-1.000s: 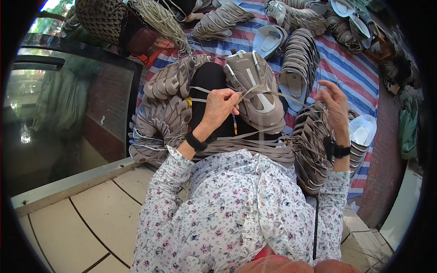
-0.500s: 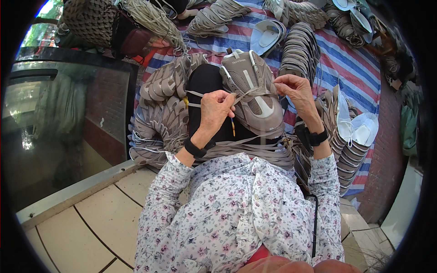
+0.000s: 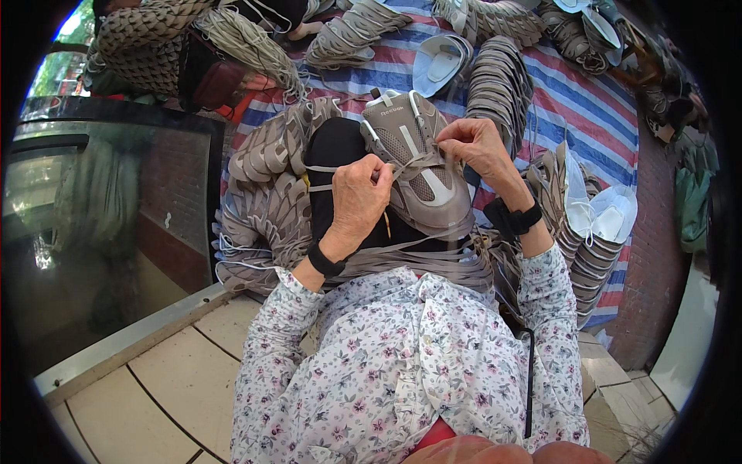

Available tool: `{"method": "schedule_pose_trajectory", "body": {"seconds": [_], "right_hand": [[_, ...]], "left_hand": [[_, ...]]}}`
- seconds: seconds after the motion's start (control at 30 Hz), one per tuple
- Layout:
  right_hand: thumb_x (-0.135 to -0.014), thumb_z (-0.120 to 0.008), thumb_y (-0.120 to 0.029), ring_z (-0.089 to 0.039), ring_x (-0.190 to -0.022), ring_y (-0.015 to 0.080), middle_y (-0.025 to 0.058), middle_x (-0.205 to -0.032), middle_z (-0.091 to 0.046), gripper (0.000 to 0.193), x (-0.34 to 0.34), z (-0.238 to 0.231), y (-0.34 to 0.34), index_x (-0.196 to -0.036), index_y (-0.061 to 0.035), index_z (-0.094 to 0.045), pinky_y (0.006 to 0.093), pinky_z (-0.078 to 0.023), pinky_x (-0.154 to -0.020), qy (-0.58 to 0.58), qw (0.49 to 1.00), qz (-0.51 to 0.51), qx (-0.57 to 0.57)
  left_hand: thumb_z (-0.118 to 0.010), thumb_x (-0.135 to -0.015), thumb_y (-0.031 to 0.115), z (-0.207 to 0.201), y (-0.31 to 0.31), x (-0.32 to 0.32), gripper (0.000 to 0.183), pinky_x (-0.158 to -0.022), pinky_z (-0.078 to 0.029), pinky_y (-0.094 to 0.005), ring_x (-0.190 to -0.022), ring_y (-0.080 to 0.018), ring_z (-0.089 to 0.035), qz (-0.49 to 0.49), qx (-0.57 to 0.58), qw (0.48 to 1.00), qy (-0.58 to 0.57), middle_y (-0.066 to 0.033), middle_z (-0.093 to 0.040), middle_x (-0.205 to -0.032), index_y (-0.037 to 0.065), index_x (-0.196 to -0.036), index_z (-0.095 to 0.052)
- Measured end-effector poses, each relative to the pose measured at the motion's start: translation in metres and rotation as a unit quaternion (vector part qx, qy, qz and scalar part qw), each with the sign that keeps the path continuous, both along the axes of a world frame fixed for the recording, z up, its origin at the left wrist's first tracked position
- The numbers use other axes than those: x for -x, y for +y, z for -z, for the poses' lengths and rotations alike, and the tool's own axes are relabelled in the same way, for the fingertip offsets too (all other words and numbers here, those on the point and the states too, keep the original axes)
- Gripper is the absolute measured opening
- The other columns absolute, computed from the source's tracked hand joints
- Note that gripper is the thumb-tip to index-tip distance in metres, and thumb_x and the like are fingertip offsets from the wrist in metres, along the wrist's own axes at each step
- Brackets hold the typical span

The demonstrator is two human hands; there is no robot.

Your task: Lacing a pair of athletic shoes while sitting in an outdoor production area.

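Note:
A grey-brown shoe upper (image 3: 442,210) with mesh panels and pale trim rests across my lap, its toe toward me. My left hand (image 3: 360,199) is closed beside its left edge, pinching a flat beige shoelace (image 3: 418,165) that crosses the upper. Strands of lace also run left from this hand over my dark-clad knee (image 3: 331,145). At the upper's right eyelet edge, my right hand (image 3: 482,151) has thumb and forefinger pressed together. Whatever lies between those fingertips is too small to make out. Below my left hand hangs a thin yellow-orange tip.
Stacked shoe uppers (image 3: 267,209) lie left of my knee, with more stacks (image 3: 501,89) ahead and to the right (image 3: 599,247). They lie on a striped sheet (image 3: 587,116). Loose laces (image 3: 417,261) cross my lap. A glass-panelled door (image 3: 108,216) stands left. Another person's hand shows far left.
The whole view has shifted slightly. My left hand has turned so its back shows more, still on the lace. My right fingertips have come a little closer in to the eyelet edge.

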State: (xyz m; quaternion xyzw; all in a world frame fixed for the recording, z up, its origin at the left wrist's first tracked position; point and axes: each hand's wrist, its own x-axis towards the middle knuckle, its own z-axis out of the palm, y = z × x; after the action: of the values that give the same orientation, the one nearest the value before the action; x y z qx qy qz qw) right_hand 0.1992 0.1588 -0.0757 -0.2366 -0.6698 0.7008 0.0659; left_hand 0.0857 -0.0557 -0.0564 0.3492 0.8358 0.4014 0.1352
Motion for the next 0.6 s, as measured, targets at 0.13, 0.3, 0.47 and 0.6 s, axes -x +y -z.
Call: {"method": "schedule_pose_trajectory", "body": {"seconds": [0.13, 0.3, 0.47, 0.6], "right_hand": [[-0.08, -0.068, -0.003, -0.056, -0.067, 0.0062, 0.0018, -0.076, -0.066, 0.014, 0.017, -0.005, 0.006, -0.092, 0.003, -0.071, 0.0212, -0.045, -0.06, -0.053, 0.982, -0.061, -0.17], [-0.072, -0.067, -0.002, -0.062, -0.065, 0.0201, 0.0093, -0.067, -0.064, 0.013, 0.029, -0.009, -0.006, -0.084, 0.0013, -0.071, 0.031, -0.047, -0.061, 0.02, 0.969, -0.044, -0.243], [-0.074, -0.069, -0.001, -0.062, -0.083, 0.0299, 0.0101, -0.081, -0.066, 0.008, 0.032, -0.036, -0.036, -0.082, -0.0022, -0.071, 0.0382, -0.046, -0.075, 0.161, 0.845, -0.007, -0.509], [-0.073, -0.07, 0.0, -0.061, -0.09, 0.0296, 0.0102, -0.086, -0.065, 0.013, 0.041, -0.015, -0.04, -0.086, -0.0012, -0.073, 0.04, -0.046, -0.079, 0.166, 0.893, -0.132, -0.398]], "left_hand": [[-0.07, -0.084, 0.009, -0.001, 0.001, 0.0, 0.018, -0.054, -0.048, -0.0398, -0.057, -0.0329, -0.065, 0.001, -0.008, 1.0, 0.0, -0.0155, -0.063, -0.061, -0.001, -0.072, -0.062], [-0.07, -0.085, 0.009, 0.004, 0.0, 0.002, 0.017, -0.054, -0.048, -0.0399, -0.057, -0.0329, -0.065, -0.004, -0.005, 1.0, -0.009, -0.0154, -0.063, -0.061, -0.001, -0.073, -0.062], [-0.067, -0.091, 0.011, 0.011, -0.004, 0.004, 0.02, -0.043, -0.045, -0.0243, -0.044, -0.0131, -0.061, 0.02, -0.022, 0.999, 0.018, -0.006, -0.062, -0.056, -0.003, -0.077, -0.063], [-0.067, -0.088, 0.01, -0.007, 0.001, 0.003, 0.02, -0.049, -0.049, -0.0326, -0.048, -0.0232, -0.065, -0.007, -0.01, 0.993, -0.117, -0.013, -0.064, -0.059, -0.002, -0.073, -0.062]]}}
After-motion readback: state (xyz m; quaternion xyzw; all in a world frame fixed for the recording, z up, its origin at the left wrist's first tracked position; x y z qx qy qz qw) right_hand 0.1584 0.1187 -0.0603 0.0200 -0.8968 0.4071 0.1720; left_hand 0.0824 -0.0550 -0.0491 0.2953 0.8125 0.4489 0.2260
